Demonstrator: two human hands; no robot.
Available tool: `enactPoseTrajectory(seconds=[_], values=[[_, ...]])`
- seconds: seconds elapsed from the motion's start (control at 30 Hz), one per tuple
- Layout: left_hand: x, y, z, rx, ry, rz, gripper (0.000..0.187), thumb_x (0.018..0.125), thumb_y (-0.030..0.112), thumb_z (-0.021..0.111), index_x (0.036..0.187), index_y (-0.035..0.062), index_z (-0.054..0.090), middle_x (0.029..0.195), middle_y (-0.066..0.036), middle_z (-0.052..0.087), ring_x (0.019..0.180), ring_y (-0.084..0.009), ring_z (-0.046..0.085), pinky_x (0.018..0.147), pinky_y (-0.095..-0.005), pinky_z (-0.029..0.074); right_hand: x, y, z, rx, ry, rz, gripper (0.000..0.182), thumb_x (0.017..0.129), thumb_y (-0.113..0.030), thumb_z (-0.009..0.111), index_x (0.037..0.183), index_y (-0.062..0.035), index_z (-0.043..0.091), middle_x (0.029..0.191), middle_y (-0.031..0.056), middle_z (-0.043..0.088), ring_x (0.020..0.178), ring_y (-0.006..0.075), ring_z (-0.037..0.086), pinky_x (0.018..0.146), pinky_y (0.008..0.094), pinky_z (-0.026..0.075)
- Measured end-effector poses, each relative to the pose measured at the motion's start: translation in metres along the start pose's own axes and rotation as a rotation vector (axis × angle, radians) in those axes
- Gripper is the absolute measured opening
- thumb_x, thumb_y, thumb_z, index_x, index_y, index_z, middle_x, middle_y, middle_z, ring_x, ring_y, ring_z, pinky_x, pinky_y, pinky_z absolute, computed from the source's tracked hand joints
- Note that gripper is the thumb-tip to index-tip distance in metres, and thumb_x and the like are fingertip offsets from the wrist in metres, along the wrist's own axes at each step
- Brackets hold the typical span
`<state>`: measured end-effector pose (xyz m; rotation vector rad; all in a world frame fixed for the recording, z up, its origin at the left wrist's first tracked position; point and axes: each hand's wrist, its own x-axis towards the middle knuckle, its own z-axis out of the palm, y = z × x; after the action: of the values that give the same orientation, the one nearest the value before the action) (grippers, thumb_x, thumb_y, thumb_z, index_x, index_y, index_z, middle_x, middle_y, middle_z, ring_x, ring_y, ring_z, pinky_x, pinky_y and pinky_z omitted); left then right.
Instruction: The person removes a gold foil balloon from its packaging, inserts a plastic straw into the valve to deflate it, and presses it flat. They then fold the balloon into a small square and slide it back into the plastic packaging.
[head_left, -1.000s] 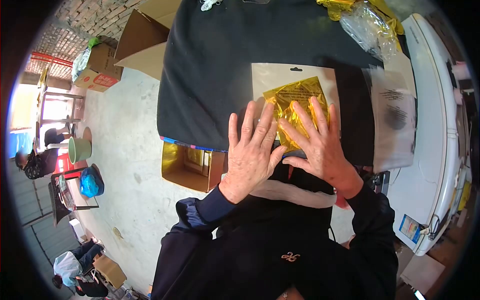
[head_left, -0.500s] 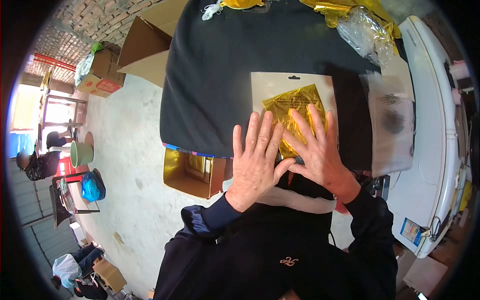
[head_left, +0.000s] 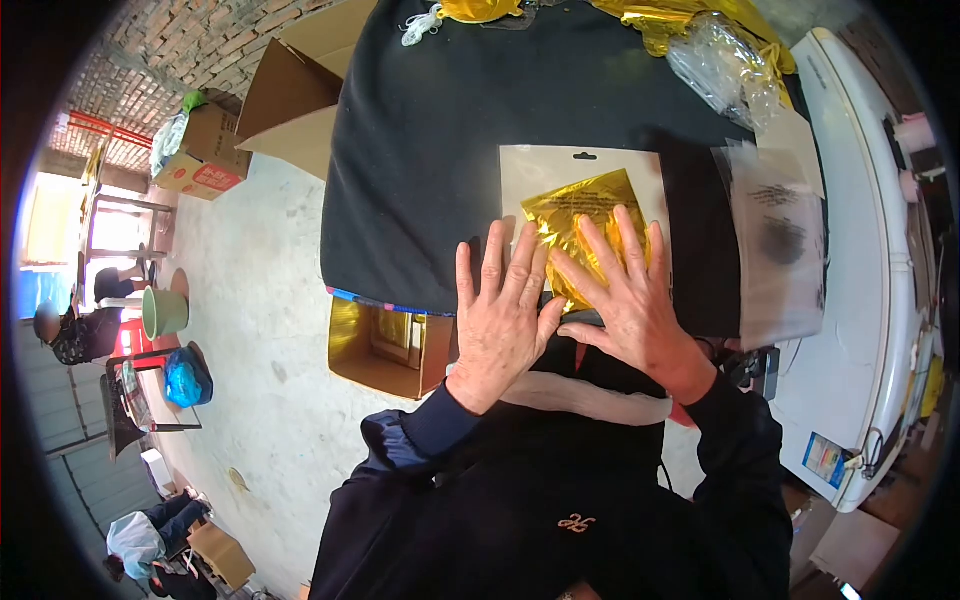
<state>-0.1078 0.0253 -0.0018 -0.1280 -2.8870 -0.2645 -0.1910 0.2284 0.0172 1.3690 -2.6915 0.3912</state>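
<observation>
A gold foil sheet (head_left: 585, 205), folded flat with faint print on it, lies at a tilt on a white card (head_left: 530, 168) with a hanging slot at its far edge. My right hand (head_left: 635, 300) is spread over the foil, its fingers overlapping the lower right part. Beside it, my left hand (head_left: 500, 320) has its fingers stretched out over the card's lower left edge, the thumb near the foil's lower corner. Neither hand grips anything. Both lie over the black cloth (head_left: 420, 180) that covers the table.
Right of the card lies a stack of clear plastic sleeves (head_left: 785, 250). Clear wrap (head_left: 715, 65) and gold foil (head_left: 650, 20) sit at the far right. An open carton (head_left: 390, 345) stands below the table's left edge. Two people sit at the far left.
My left hand has shifted slightly left, and its thumb has moved apart from my right thumb. The foil and card rest as before on the table.
</observation>
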Motion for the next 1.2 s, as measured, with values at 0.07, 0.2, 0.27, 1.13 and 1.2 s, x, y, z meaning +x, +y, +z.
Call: enactPoseTrajectory(seconds=[0.07,0.2,0.27,1.13,1.2], values=[[0.0,0.002,-0.002,-0.011,0.004,-0.009,0.07,0.106,0.047,0.059,0.16,0.0026,0.055,0.175,-0.013,0.041,0.167,-0.0395,0.024,0.134,-0.0652,0.013,-0.002,-0.001,0.001,-0.006,0.022,-0.001,0.099,0.074,-0.06,0.091,0.161,-0.0264,0.058,0.176,0.0161,0.036,0.163,0.0511,0.024,0.123,0.0837,0.016],[0.0,0.002,-0.001,-0.007,0.012,-0.004,0.068,0.108,0.046,0.057,0.16,0.0019,0.055,0.174,-0.015,0.043,0.167,-0.0403,0.025,0.133,-0.0652,0.015,-0.003,-0.004,0.0,-0.044,0.041,-0.003,0.098,0.072,-0.06,0.093,0.159,-0.0264,0.061,0.177,0.0133,0.036,0.164,0.0481,0.022,0.124,0.0835,0.015],[0.001,0.002,0.0,-0.014,0.031,-0.003,0.068,0.108,0.046,0.057,0.159,0.0019,0.055,0.174,-0.015,0.042,0.167,-0.0404,0.025,0.133,-0.0652,0.015,-0.001,-0.004,-0.001,-0.055,0.043,-0.012,0.096,0.072,-0.059,0.093,0.157,-0.0252,0.063,0.177,0.0119,0.037,0.165,0.0468,0.022,0.124,0.0834,0.014],[0.017,0.006,0.004,-0.07,0.092,-0.036,0.086,0.108,0.066,0.05,0.162,-0.0009,0.051,0.179,-0.019,0.031,0.169,-0.0422,0.015,0.134,-0.0656,0.005,-0.004,-0.021,0.014,-0.014,0.043,0.071,0.098,0.071,-0.053,0.093,0.159,-0.0272,0.061,0.177,0.0073,0.035,0.167,0.043,0.021,0.131,0.0753,0.011],[0.019,0.007,0.005,-0.048,0.08,-0.049,0.087,0.107,0.067,0.05,0.162,-0.0005,0.052,0.179,-0.017,0.031,0.169,-0.042,0.015,0.134,-0.0656,0.005,-0.004,-0.023,0.015,-0.024,0.061,0.073,0.097,0.071,-0.053,0.092,0.159,-0.0266,0.061,0.178,0.0074,0.034,0.167,0.0428,0.02,0.131,0.0765,0.01]])
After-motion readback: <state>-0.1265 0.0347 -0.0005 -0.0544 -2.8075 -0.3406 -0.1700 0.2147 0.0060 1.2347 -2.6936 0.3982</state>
